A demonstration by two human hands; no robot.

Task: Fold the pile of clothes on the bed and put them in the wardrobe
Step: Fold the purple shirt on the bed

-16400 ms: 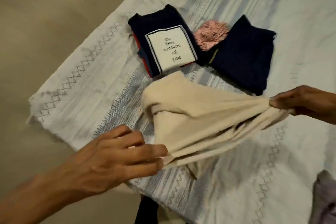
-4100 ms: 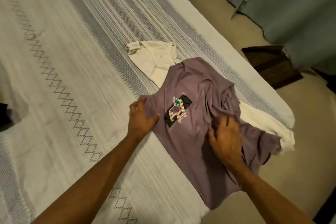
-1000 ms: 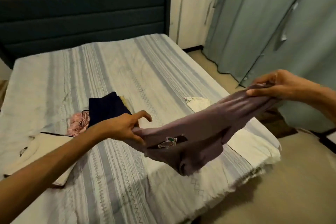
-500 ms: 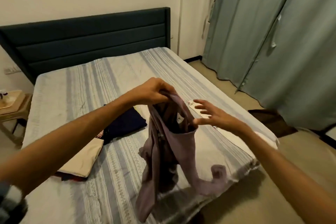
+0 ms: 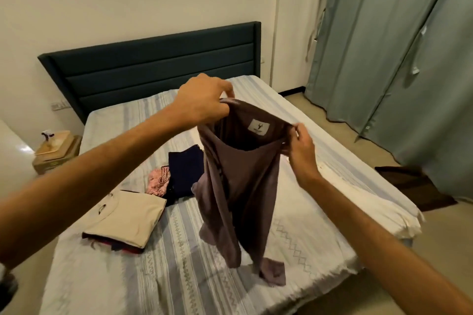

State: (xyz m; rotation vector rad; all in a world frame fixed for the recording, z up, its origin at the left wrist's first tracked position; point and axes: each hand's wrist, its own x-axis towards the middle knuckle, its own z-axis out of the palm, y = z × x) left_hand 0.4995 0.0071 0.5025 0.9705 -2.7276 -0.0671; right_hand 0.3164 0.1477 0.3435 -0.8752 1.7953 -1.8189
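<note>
Half a second ago only the left hand held the shirt while the right reached for it with spread fingers; now both hands grip it by the neckline and it hangs open between them.

At far left a small side table (image 5: 55, 151) stands beside the bed (image 5: 163, 276). On the striped cover lies a folded beige top (image 5: 128, 217) stacked over darker folded pieces, with a pink garment (image 5: 157, 181) and a folded navy garment (image 5: 185, 171) just behind it. The left hand (image 5: 202, 102) has its fingers curled round one side of the collar of the mauve T-shirt (image 5: 240, 186), lifting it highest. The neck opening gapes, showing the white label (image 5: 259, 126) inside. The right hand (image 5: 298, 144) pinches the opposite side of the collar between thumb and fingers. The shirt's body dangles twisted, its lower end touching the bed near the front edge. Under it to the right lies a cream garment (image 5: 363, 192) (not yet folded, by the look of it). Grey-green curtains (image 5: 399, 59) fill the right; no wardrobe shows.

The risk, as I judge it: the twist in the hanging cloth may get folded in as creases if it is laid down unshaken, and the collar could stretch from bearing the whole weight, or the trailing hem could slide off the bed edge
</note>
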